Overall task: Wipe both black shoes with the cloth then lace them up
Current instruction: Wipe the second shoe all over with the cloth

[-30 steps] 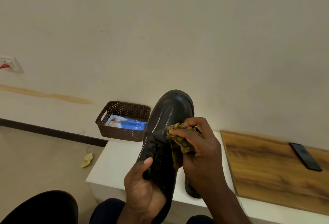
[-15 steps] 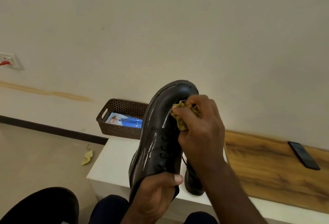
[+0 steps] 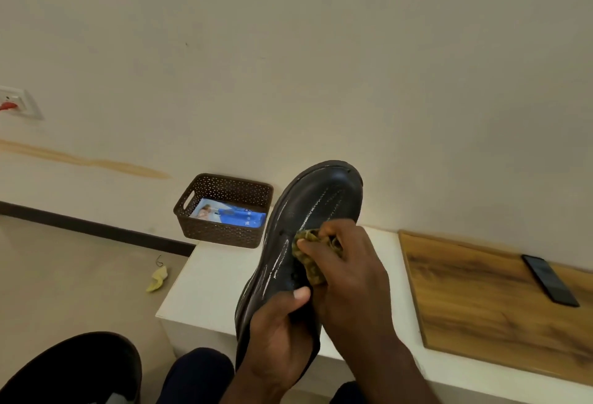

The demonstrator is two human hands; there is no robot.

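Observation:
A glossy black shoe (image 3: 308, 211) is held up in front of me, toe pointing up and away, its side turned toward me. My left hand (image 3: 276, 336) grips the shoe's heel end from below, thumb across its side. My right hand (image 3: 349, 272) pinches a crumpled olive-yellow cloth (image 3: 309, 256) and presses it against the middle of the shoe. The second black shoe is hidden behind my hands.
A white low table (image 3: 208, 278) stands ahead with a brown perforated basket (image 3: 221, 208) holding a blue packet at its back left. A wooden board (image 3: 487, 304) with a black phone (image 3: 549, 279) lies on the right. A yellow scrap (image 3: 157, 279) lies on the floor.
The shoe has rotated so its side faces me. My right hand slid the cloth from near the toe down to the shoe's middle. My left hand shifted its grip on the heel.

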